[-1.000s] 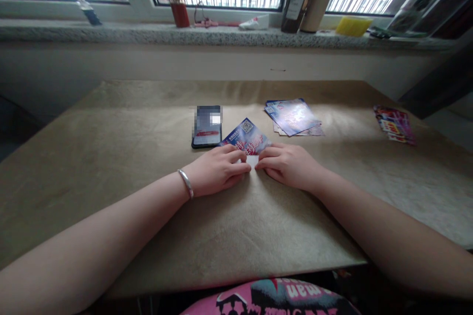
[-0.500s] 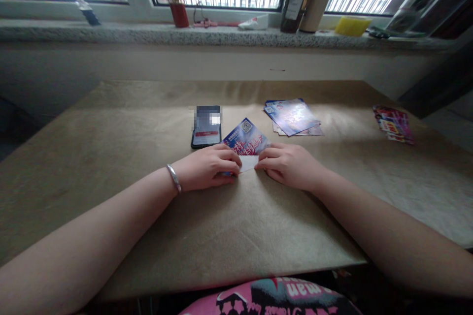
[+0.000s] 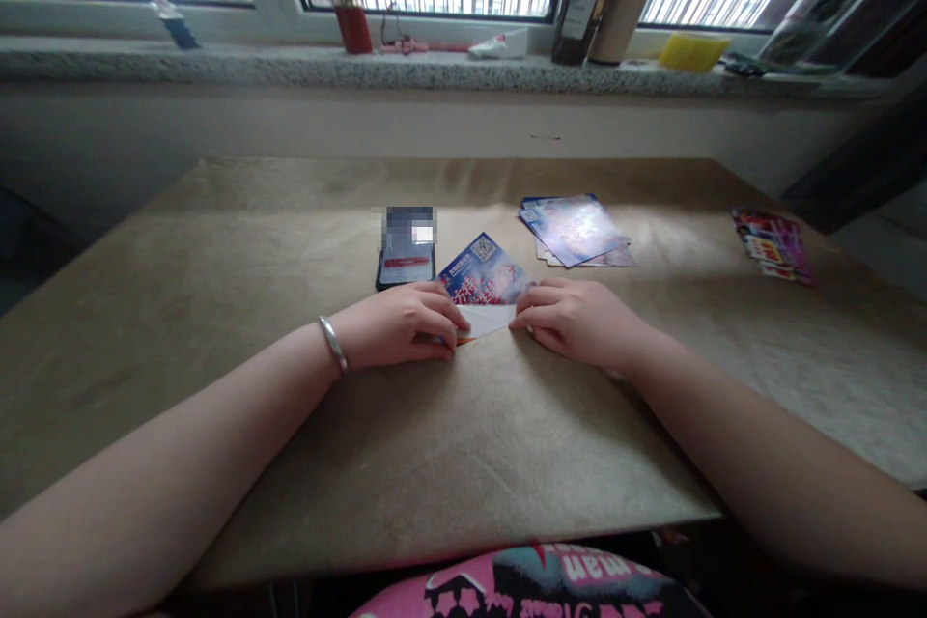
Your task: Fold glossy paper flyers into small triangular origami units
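A blue printed leaflet (image 3: 481,276) with a QR code lies in the middle of the table (image 3: 217,270), its near corner folded up so the white underside shows. My left hand (image 3: 397,324), with a silver bracelet on its wrist, presses curled fingers on the left end of the fold. My right hand (image 3: 576,321) pinches the right end of the fold. A black phone (image 3: 406,249) lies just beyond my left hand.
A stack of similar leaflets (image 3: 574,230) lies behind my right hand, and a colourful one (image 3: 773,243) near the right edge. The stone windowsill (image 3: 290,68) holds a red cup (image 3: 353,25), a dark jar (image 3: 579,6) and a yellow box (image 3: 692,50).
My hands have slid apart along the fold, the left more than the right. More of the leaflet's white folded strip shows between them.
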A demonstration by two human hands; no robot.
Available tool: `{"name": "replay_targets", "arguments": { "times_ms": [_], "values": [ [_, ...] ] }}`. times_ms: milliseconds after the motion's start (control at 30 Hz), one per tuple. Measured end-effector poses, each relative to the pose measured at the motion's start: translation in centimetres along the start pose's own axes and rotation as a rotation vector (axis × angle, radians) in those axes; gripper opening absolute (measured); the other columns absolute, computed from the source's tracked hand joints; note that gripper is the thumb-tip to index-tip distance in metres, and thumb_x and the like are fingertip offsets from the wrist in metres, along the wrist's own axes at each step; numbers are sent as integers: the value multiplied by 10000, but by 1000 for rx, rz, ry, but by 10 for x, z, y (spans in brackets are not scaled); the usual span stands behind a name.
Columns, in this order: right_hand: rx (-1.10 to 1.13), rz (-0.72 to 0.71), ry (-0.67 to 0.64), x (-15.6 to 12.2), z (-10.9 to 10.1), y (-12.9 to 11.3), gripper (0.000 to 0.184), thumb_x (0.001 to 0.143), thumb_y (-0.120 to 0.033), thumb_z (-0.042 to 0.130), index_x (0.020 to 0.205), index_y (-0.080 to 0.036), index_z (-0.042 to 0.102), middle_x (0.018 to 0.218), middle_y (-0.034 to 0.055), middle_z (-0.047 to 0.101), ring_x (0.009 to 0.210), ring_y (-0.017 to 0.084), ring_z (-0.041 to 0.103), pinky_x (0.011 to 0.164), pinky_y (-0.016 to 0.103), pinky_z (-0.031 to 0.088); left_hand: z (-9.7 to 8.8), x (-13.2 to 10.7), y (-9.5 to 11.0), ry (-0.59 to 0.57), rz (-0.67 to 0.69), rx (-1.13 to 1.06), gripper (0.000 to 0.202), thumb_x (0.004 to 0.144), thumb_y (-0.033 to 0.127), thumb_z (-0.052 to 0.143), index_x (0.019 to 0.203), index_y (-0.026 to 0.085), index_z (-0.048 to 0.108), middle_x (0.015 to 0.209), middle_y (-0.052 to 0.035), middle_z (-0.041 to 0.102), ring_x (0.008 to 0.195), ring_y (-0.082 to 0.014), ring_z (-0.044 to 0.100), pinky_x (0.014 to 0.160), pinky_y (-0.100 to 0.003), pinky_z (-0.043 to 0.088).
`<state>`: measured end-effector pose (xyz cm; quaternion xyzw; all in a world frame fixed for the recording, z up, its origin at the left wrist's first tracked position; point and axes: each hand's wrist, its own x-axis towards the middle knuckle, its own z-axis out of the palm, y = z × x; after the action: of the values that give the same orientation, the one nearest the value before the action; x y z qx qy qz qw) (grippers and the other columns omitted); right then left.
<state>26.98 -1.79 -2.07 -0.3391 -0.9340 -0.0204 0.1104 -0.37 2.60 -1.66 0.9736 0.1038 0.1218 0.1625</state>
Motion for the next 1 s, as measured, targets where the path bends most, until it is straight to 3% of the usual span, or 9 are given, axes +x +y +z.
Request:
{"name": "replay_targets", "arguments": {
  "times_ms": [733, 900, 1000],
  "values": [
    [-94, 221, -104, -18, -16, 32, 257, 783, -110, 522, 782, -267, 725, 896, -30, 718, 736, 141, 641, 569, 270, 407, -3, -3, 0, -35, -63, -109, 115, 847, 263, 611, 773, 200, 673, 1064, -36, 666, 1005, -168, 561, 936, -330, 437],
    [-87, 221, -101, -19, -16, 38, 268, 780, -101, 499, 756, -259, 715, 899, -28, 719, 744, 138, 638, 576, 272, 399, -2, 1, 11, 6, -222, -70, 118, 858, 252, 561, 930, 183, 624, 955, -45, 660, 914, -163, 573, 826, -297, 477],
    [-138, 264, -84, -18, -17, 35, 250, 771, -114, 490, 734, -245, 700, 878, -22, 718, 717, 142, 631, 546, 271, 373, 4, 3, 18, 56, -255, 59, 186, 847, 252, 555, 1005, 173, 612, 991, -63, 640, 929, -178, 564, 848, -319, 473]
  ]
}}
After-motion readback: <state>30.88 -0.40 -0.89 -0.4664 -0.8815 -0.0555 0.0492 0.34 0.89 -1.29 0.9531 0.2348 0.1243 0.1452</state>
